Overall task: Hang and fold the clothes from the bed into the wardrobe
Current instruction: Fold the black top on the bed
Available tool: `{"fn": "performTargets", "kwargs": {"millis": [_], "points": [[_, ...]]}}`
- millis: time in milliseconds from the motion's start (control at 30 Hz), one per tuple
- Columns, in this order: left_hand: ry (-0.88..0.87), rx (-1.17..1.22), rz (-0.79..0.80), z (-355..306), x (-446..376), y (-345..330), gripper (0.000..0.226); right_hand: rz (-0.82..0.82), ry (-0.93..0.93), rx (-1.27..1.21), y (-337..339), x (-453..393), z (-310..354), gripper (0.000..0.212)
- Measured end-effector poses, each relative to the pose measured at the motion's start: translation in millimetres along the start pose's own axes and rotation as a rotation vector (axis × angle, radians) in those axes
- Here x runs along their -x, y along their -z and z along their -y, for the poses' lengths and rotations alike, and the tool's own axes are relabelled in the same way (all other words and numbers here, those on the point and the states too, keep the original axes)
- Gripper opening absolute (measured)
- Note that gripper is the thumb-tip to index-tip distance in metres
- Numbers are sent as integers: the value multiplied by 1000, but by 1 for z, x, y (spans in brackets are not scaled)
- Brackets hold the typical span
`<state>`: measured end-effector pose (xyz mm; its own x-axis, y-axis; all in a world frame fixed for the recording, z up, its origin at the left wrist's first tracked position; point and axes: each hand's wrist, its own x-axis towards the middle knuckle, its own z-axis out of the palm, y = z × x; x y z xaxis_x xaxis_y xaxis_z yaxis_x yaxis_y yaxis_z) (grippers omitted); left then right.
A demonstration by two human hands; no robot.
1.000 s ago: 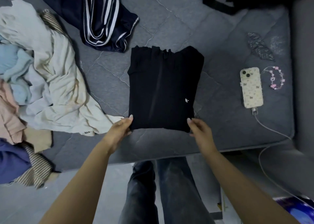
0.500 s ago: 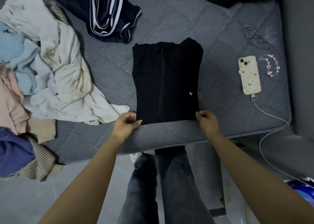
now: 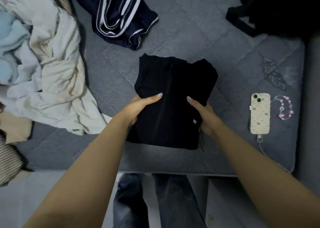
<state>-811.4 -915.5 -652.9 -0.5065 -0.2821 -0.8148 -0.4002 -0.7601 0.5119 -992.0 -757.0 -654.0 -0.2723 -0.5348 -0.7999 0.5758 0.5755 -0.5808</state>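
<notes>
- Both hands slid from near hem up the sides of black folded top (image 3: 174, 96), frame centre.
- Left hand (image 3: 138, 109), right hand (image 3: 203, 116): fingers clamped on its edges.
- Risk: uneven lift lets the fold slump open.

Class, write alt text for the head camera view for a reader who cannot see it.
Both hands, left hand and right hand, grip a folded black top by its sides over a grey mattress. Crumpled pale clothes lie to the left, a charging phone to the right.
</notes>
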Motion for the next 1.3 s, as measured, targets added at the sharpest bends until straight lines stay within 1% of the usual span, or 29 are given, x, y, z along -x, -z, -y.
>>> {"fn": "performTargets", "kwargs": {"millis": [100, 167, 300, 467, 567, 633, 733, 800, 900, 967, 1067, 1133, 1200, 1300], "points": [[-74, 131, -75, 4, 15, -5, 44, 31, 29, 42, -11, 5, 14, 79], [-129, 196, -128, 3, 36, -5, 48, 56, 57, 67, -21, 17, 27, 80], [-257, 296, -218, 4, 104, 8, 55, 158, 152, 207, -63, 56, 59, 76], [-418, 363, -389, 2, 232, 39, 51, 287, 257, 376, -157, 132, 96, 81], [-555, 385, -580, 9, 322, 63, 53, 434, 323, 435, -228, 189, 101, 75], [-621, 410, -676, 24, 385, 81, 60, 541, 348, 471, -277, 233, 95, 70], [-672, 445, -810, 60, 486, 103, 70, 703, 383, 542, -346, 306, 75, 67], [-710, 450, -912, 90, 557, 114, 73, 818, 420, 617, -393, 360, 55, 65], [-763, 444, -1055, 143, 656, 121, 60, 978, 459, 716, -456, 442, 17, 60], [-801, 476, -1152, 180, 718, 121, 57, 1095, 467, 759, -496, 494, -12, 55], [-858, 558, -1314, 234, 807, 117, 63, 1291, 430, 811, -555, 573, -59, 53], [-899, 627, -1433, 265, 860, 112, 62, 1437, 388, 866, -591, 623, -91, 53], [-957, 723, -1550, 296, 906, 108, 57, 1596, 334, 933, -624, 672, -124, 55], [-1007, 860, -1685, 340, 966, 101, 63, 1815, 243, 1027, -670, 739, -174, 58]]}}
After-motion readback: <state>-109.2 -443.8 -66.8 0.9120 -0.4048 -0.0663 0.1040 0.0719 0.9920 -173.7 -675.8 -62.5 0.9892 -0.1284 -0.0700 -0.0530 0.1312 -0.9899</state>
